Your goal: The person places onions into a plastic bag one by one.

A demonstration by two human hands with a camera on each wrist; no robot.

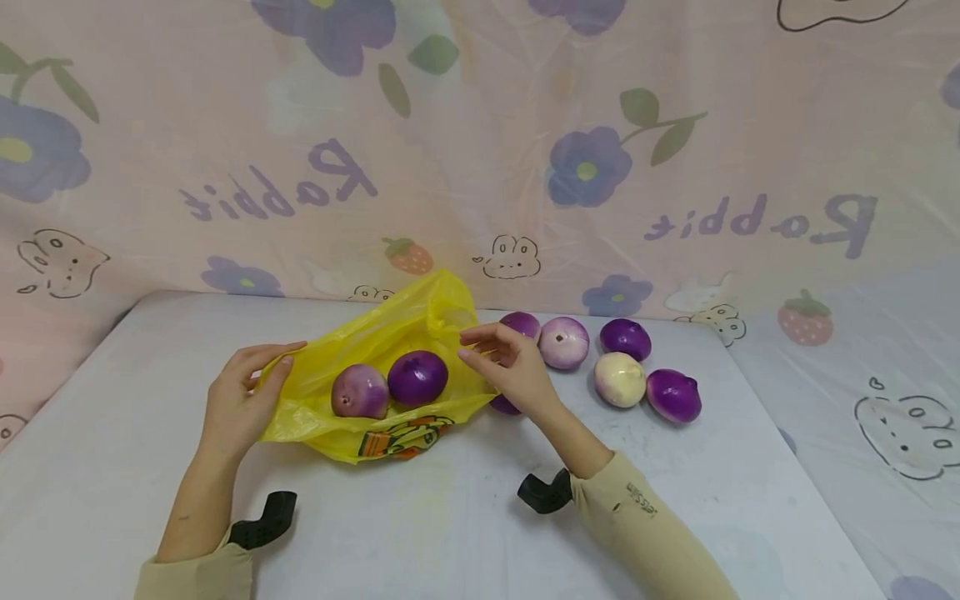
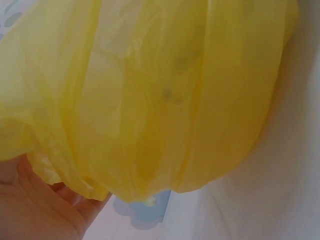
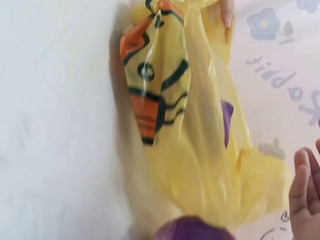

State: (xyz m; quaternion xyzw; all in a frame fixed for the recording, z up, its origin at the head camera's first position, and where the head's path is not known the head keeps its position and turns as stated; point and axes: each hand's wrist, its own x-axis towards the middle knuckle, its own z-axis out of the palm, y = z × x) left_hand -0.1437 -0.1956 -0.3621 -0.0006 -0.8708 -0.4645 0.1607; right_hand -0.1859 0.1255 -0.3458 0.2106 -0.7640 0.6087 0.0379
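A yellow plastic bag with an orange and black print lies with its mouth spread. Inside it sit a pale purple onion and a dark purple onion. My left hand pinches the bag's left edge between thumb and fingers; in the left wrist view the bag hides most of that hand. My right hand is at the bag's right side, empty, its fingers loosely bent. In the right wrist view, this hand appears beside the bag.
Several onions lie right of the bag on the white table, among them a pinkish one, a whitish one and a purple one. Another onion is partly hidden by my right hand. Behind hangs a patterned cloth.
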